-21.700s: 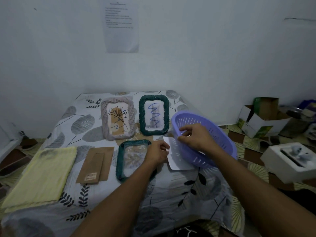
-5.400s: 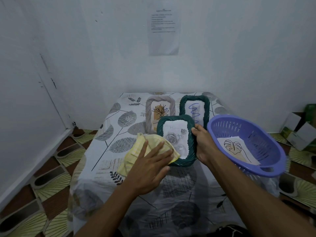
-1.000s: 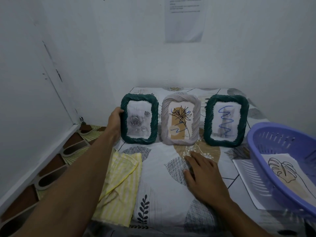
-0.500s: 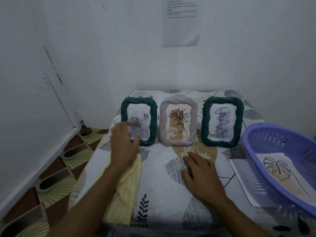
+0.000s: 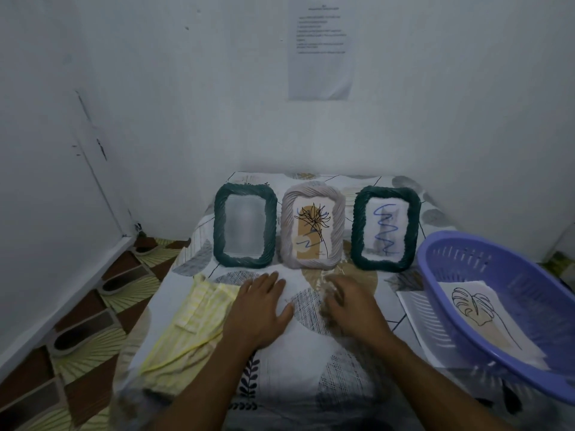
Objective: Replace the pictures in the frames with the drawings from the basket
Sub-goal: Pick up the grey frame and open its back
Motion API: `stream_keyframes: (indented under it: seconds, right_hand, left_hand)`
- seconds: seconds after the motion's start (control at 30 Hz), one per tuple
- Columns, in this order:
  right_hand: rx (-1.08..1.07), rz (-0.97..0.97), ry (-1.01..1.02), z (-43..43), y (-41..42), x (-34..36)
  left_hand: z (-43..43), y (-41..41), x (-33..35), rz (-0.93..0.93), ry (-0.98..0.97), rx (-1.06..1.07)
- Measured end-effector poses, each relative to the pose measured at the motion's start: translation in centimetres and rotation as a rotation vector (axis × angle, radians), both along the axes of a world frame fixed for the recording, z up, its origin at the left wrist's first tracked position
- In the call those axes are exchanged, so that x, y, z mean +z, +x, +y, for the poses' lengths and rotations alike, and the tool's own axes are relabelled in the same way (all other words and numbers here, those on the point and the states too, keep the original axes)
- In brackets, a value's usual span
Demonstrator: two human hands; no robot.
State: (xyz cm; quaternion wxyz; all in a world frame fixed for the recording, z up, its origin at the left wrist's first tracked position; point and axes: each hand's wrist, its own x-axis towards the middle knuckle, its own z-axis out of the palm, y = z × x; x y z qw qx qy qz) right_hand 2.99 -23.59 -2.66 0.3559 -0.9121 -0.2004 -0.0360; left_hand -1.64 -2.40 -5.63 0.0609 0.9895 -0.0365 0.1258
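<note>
Centrally, left hand [image 5: 259, 309] was laid flat on table [image 5: 298, 353], fingers straight; right hand [image 5: 351, 306] was blurred, grip not discernible. Grey frame [image 5: 312, 227] was stood at far edge, basket [image 5: 497, 265] at right edge.

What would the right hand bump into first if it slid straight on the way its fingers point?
Probably the pale middle frame, whose lower edge stands just beyond the fingertips of the right hand. The hand is blurred, so the exact line is uncertain.
</note>
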Motion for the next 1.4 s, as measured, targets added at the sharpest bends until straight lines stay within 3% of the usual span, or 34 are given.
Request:
stream_keyframes:
  seconds: [0.07, 0.23, 0.4, 0.53, 0.8, 0.93, 1.13, 1.27, 1.4]
  right_hand:
    - [-0.031, -0.004, 0.085, 0.4, 2.1, 2.6]
    - [-0.121, -0.228, 0.207, 2.4, 8.0, 9.6]
    - [-0.122, -0.167, 0.076, 3.7, 11.9, 11.8]
    - [-0.182, -0.167, 0.083, 3.9, 12.5, 11.2]
    - [-0.086, -0.03, 0.372, 1.2, 8.7, 12.3]
    - [-0.033, 0.046, 0.46, -1.3, 5.8, 12.3]
    - [-0.049, 0.19, 0.484, -2.9, 2.9, 11.3]
    - [-0.137, 0.101, 0.416, -3.1, 1.3, 10.8]
    - [-0.189, -0.067, 0.372, -2.3, -1.3, 10.3]
  left_hand:
    - [0.0, 0.1, -0.1, -0.019, -0.009, -0.004]
    - [-0.1, 0.0, -0.1, -0.095, -0.041, -0.004]
    - [-0.1, 0.0, -0.1, -0.137, -0.06, -0.008]
    - [0.1, 0.0, 0.1, -0.14, -0.151, 0.006]
    - [0.0, -0.5, 1.4, -0.192, -0.393, 0.025]
    - [-0.4, -0.8, 3.6, -0.16, -0.615, 0.089]
    - [-2.4, -0.9, 8.3, 0.058, -1.129, -0.128]
    - [-3.4, -2.0, 8.5, 0.034, -1.203, -0.109]
    - [-4.7, -2.6, 9.4, -0.095, -1.04, -0.128]
